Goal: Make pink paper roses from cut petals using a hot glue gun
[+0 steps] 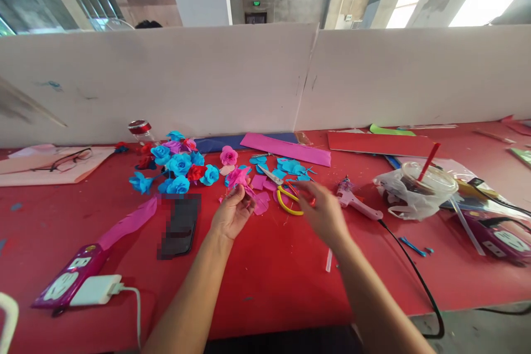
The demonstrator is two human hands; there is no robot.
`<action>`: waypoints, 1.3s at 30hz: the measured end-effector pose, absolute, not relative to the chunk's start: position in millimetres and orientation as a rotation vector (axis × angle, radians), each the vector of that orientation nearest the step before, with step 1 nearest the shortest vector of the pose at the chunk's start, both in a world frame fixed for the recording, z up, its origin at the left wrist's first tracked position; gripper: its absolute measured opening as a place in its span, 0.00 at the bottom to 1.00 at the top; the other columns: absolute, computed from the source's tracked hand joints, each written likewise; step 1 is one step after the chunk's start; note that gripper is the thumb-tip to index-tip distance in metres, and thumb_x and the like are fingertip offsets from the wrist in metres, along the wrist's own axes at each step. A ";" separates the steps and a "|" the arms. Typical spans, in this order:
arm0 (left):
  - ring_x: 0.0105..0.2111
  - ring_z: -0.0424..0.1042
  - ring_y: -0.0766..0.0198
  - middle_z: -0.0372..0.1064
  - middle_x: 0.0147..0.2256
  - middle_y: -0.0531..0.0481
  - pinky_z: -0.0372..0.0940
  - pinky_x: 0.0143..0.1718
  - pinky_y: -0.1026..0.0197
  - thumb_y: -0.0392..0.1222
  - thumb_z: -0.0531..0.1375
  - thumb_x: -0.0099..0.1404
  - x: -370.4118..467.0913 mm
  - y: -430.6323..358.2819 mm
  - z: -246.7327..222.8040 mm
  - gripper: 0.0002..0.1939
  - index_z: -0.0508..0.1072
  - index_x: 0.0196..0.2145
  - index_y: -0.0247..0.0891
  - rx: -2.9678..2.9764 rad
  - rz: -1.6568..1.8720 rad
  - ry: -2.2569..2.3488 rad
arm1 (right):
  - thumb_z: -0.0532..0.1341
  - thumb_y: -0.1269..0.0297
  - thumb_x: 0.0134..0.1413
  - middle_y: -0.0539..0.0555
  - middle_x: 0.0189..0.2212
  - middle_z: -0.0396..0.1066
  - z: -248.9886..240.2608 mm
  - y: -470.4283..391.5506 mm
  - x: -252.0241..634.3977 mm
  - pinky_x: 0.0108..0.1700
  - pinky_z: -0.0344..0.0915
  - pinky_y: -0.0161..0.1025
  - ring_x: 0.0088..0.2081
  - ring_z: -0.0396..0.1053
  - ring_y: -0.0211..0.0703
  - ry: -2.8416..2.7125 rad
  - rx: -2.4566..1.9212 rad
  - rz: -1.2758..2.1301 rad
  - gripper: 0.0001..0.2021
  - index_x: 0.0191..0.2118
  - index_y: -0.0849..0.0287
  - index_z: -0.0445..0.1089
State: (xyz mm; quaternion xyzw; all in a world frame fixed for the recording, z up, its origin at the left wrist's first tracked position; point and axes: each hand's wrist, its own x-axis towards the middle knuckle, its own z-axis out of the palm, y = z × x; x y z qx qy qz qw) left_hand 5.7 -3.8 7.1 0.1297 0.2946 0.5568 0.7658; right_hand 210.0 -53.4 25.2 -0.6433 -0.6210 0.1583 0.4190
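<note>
My left hand (234,213) is closed on a pink paper flower (238,178), pinching it low, between thumb and fingers. My right hand (326,210) is over the handles of the scissors (286,199), slightly blurred, its fingers stretched out to the left. Nothing shows held in it, and I cannot tell whether it touches the scissors. Those scissors have yellow and red handles and lie with blades toward the upper left. Around them are loose blue paper petals (290,166) and pink paper petals (261,203). A pink glue gun (359,204) lies just right of my right hand.
A bunch of paper flowers (179,165) and a black phone (182,227) are on the left. A purple device (68,276) with a white plug lies nearer. At right stand a plastic cup (431,180) with a red straw and another purple device (498,235). Paper strips (286,149) lie behind.
</note>
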 end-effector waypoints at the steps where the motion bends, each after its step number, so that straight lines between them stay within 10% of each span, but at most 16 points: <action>1: 0.25 0.70 0.72 0.74 0.30 0.52 0.69 0.30 0.66 0.32 0.65 0.56 5.4 -3.3 6.0 0.06 0.74 0.33 0.36 0.282 1.202 0.625 | 0.55 0.71 0.50 0.60 0.44 0.73 25.3 -58.3 232.4 0.49 0.62 0.48 0.48 0.67 0.53 -1.593 -1.794 0.172 0.18 0.47 0.58 0.71; 10: 0.28 0.72 0.69 0.74 0.34 0.46 0.69 0.30 0.66 0.32 0.61 0.61 7.5 -4.0 7.4 0.03 0.74 0.34 0.33 0.251 1.106 0.680 | 0.53 0.71 0.50 0.67 0.47 0.68 -0.3 -66.8 326.0 0.41 0.63 0.50 0.45 0.69 0.62 -1.795 -2.647 -0.055 0.18 0.48 0.64 0.67; 20: 0.23 0.70 0.70 0.69 0.26 0.49 0.64 0.22 0.68 0.27 0.57 0.61 14.2 -12.4 5.4 0.06 0.73 0.31 0.32 0.406 0.989 0.849 | 0.58 0.60 0.46 0.59 0.36 0.70 1.3 -72.2 327.6 0.38 0.62 0.41 0.38 0.67 0.51 -1.347 -2.163 -0.125 0.16 0.41 0.61 0.70; 26: 0.27 0.72 0.71 0.72 0.28 0.45 0.67 0.27 0.72 0.17 0.54 0.56 18.5 -13.7 6.3 0.14 0.75 0.30 0.29 0.531 0.970 0.847 | 0.60 0.49 0.50 0.47 0.19 0.59 12.9 -96.1 280.2 0.22 0.52 0.35 0.21 0.55 0.36 -1.051 -1.708 0.522 0.17 0.34 0.60 0.69; 39: 0.15 0.60 0.78 0.72 0.28 0.47 0.56 0.16 0.73 0.24 0.59 0.56 15.1 -14.1 4.4 0.06 0.71 0.30 0.32 0.506 0.930 0.840 | 0.61 0.51 0.54 0.50 0.20 0.63 8.7 -112.6 215.4 0.27 0.57 0.38 0.24 0.57 0.39 -1.318 -1.307 0.960 0.15 0.25 0.56 0.69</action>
